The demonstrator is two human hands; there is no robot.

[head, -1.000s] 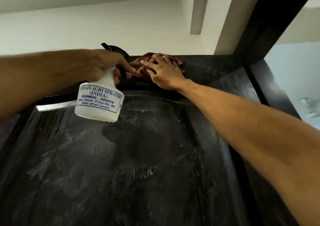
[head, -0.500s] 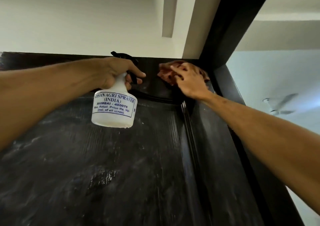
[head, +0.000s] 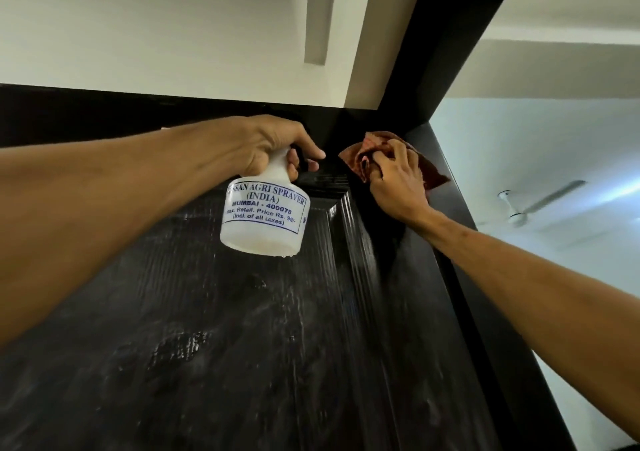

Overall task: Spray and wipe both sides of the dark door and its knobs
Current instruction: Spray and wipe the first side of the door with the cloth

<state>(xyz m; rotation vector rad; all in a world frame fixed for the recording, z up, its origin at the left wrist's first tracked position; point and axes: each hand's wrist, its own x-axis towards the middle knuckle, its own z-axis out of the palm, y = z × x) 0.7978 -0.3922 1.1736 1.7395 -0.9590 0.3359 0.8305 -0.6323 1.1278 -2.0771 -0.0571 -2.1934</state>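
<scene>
1 dark door [head: 207, 329]: fills view from ctr to 6 o'clock, wet streaks on panel. 2 hands up. L hand [head: 273, 145]: fingers curled round neck of 1 white spray bottle [head: 265, 215], bottle in front of door, ctr of view. R hand [head: 398, 180] at 2 o'clock of bottle: fingers bunched on 1 red-brown cloth [head: 433, 171], pressing it to door's top corner by door frame [head: 450, 35]. 1 ceiling fan [head: 530, 204] at 3 o'clock.

Dark door [head: 242, 329]: panel face streaked with pale wet smears, heaviest mid-panel and toward the lower left. Reddish-brown cloth [head: 362, 154] is bunched against the door's top right corner. Right hand [head: 398, 180] grips it there, against the surface.
</scene>
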